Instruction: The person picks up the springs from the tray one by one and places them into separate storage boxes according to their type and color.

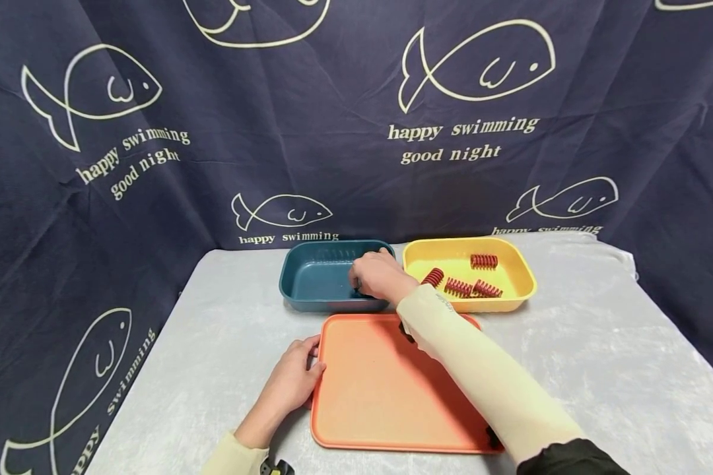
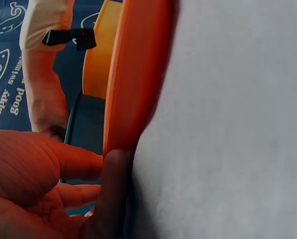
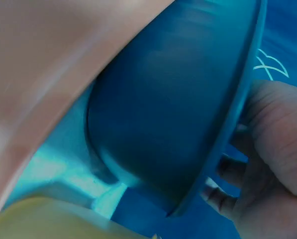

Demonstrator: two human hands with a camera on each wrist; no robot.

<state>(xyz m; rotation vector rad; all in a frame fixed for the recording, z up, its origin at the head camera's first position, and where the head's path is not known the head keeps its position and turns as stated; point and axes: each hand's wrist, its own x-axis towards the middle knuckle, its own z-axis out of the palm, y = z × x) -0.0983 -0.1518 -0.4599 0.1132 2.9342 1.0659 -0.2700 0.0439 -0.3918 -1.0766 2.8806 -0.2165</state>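
My left hand (image 1: 294, 376) grips the left edge of an orange tray (image 1: 386, 389), which lies flat on the table. In the left wrist view its thumb and fingers (image 2: 81, 162) pinch the tray's rim from both sides. My right hand (image 1: 380, 274) reaches over the right end of a dark blue bin (image 1: 309, 305), fingers bent down inside it. The right wrist view shows those fingers (image 3: 228, 199) partly behind the bin's rim, and I cannot tell whether they hold anything.
A yellow bin (image 1: 513, 305) stands right of the blue one, with several red coil springs (image 1: 484, 262) lying in it. My right forearm crosses over the tray's right side. A navy cloth (image 1: 356, 165) with fish drawings hangs behind the grey table (image 1: 600, 343).
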